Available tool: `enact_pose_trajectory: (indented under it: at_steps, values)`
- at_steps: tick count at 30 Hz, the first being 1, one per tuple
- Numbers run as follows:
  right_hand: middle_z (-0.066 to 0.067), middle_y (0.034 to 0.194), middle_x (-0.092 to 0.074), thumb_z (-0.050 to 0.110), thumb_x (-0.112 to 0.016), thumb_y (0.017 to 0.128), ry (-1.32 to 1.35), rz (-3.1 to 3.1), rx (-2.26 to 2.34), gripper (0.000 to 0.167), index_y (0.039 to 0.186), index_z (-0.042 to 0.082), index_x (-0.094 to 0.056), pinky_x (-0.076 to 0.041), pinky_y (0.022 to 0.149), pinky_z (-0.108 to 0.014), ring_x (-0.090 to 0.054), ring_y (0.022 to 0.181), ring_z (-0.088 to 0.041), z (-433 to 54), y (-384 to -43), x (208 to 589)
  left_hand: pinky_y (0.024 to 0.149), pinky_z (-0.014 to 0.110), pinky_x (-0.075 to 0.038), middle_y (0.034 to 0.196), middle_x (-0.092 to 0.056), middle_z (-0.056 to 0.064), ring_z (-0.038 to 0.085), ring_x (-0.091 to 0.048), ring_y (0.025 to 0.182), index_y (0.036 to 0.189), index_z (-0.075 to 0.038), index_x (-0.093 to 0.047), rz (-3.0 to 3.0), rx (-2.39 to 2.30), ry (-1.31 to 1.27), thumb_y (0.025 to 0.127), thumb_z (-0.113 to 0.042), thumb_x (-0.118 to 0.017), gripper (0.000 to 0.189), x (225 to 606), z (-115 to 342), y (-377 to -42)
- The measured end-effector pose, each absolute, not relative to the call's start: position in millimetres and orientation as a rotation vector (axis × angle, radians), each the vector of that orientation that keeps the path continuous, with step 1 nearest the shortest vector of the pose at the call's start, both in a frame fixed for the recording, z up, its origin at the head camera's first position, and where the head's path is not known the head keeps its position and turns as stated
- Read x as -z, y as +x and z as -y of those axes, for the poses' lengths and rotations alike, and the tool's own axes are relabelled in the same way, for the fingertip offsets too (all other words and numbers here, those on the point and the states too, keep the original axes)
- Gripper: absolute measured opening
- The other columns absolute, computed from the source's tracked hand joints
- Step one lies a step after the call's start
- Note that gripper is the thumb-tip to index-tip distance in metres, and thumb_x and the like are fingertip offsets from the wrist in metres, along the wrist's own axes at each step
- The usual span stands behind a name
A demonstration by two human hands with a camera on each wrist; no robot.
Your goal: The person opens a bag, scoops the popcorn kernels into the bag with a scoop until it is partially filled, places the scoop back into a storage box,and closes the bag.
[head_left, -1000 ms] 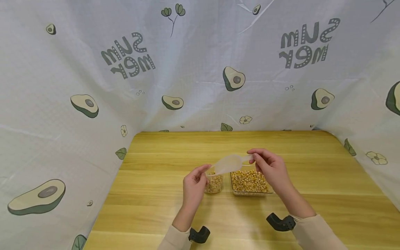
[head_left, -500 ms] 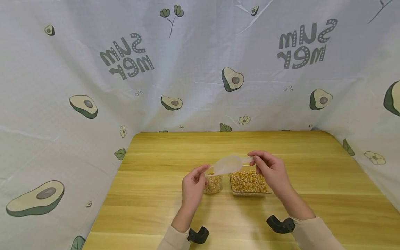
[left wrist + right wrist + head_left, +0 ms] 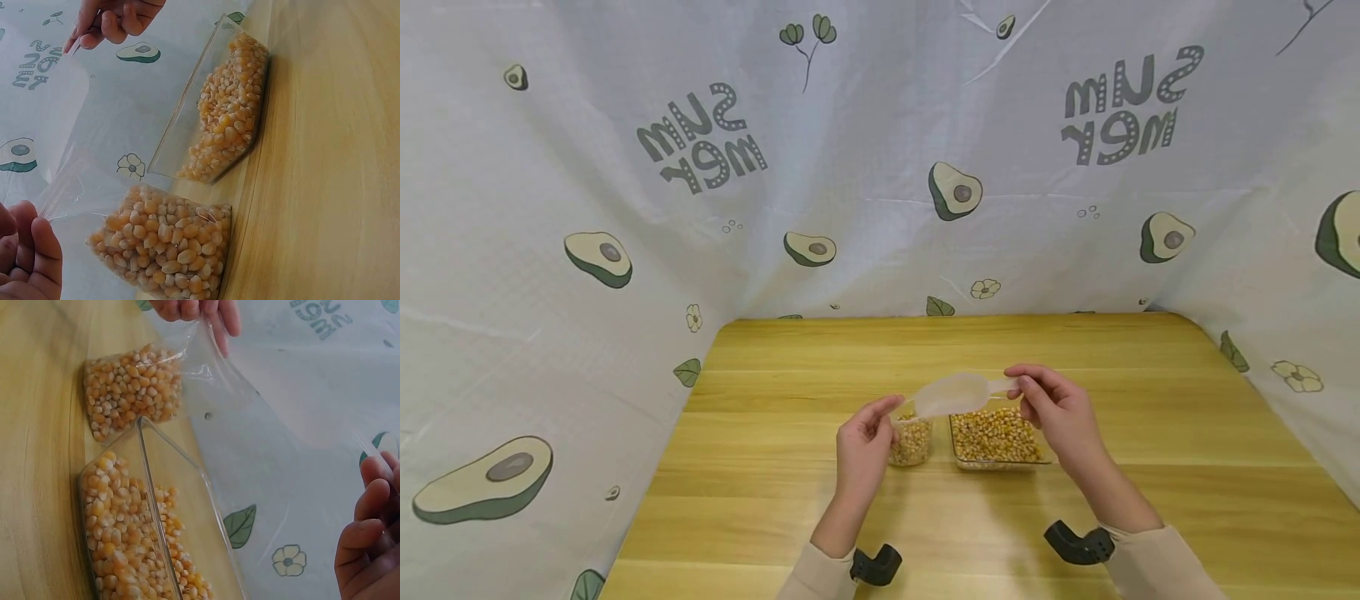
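Note:
My right hand (image 3: 1060,412) pinches the handle of a translucent white scoop (image 3: 953,394), held tilted with its mouth toward the left. That mouth lies at the opening of a clear plastic bag (image 3: 81,187), whose top edge my left hand (image 3: 867,437) pinches. Corn kernels (image 3: 175,244) fill the lower part of the bag, which stands on the table. In the right wrist view, the left fingers (image 3: 215,315) grip the bag's top above the kernels. No kernels show inside the scoop.
A clear rectangular container (image 3: 1000,461) of corn kernels stands on the wooden table (image 3: 760,467), just right of the bag and below the scoop. A white curtain (image 3: 865,150) printed with avocados encloses the back and sides.
My right hand has drawn the scoop slightly to the right, and the scoop has levelled a little. The left hand keeps its hold on the bag; the head view has shifted slightly.

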State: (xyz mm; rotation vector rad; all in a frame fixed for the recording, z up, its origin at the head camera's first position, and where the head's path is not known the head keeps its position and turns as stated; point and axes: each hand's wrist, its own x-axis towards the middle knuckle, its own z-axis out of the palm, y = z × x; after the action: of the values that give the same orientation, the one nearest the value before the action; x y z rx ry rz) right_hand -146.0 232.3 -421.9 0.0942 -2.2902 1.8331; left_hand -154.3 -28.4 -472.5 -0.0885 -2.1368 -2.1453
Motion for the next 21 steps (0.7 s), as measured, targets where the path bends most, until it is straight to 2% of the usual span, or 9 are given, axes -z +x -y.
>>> enact_pose_trajectory:
  at_steps: [6, 13, 21]
  values:
    - [0.008, 0.082, -0.069, 0.023, -0.053, 0.103, 0.034, 2.17, -1.972, 0.026, 0.114, 0.005, -0.067, -0.038, 0.049, -0.028, -0.049, 0.059, -0.01, -244.1, -141.8, 427.4, 0.06, 0.029, -0.056, 0.114, -0.075, 0.008, 0.021, -0.062, 0.066, 0.112, -0.012, -0.076, 2.138, 2.147, -0.083, 0.094, 0.004, -0.051, 0.034, 472.2, 27.6, -154.4]
    - [0.006, 0.081, -0.07, 0.023, -0.055, 0.102, -0.031, 2.068, -2.04, 0.027, 0.115, 0.003, -0.067, -0.036, 0.049, -0.028, -0.049, 0.058, -0.009, -260.8, -134.6, 438.0, 0.06, 0.032, -0.056, 0.115, -0.075, 0.004, 0.03, -0.063, 0.069, 0.112, -0.014, -0.076, 2.154, 2.139, -0.079, 0.095, 0.003, -0.051, 0.035, 471.2, 26.8, -153.5]
    - [0.006, 0.078, -0.069, 0.02, -0.055, 0.102, -0.048, 1.978, -2.086, 0.023, 0.111, 0.004, -0.069, -0.035, 0.047, -0.027, -0.05, 0.057, -0.009, -272.1, -127.4, 446.6, 0.06, 0.029, -0.056, 0.114, -0.075, 0.004, 0.024, -0.063, 0.068, 0.112, -0.013, -0.075, 2.149, 2.147, -0.081, 0.096, 0.003, -0.051, 0.034, 472.3, 26.0, -153.3]
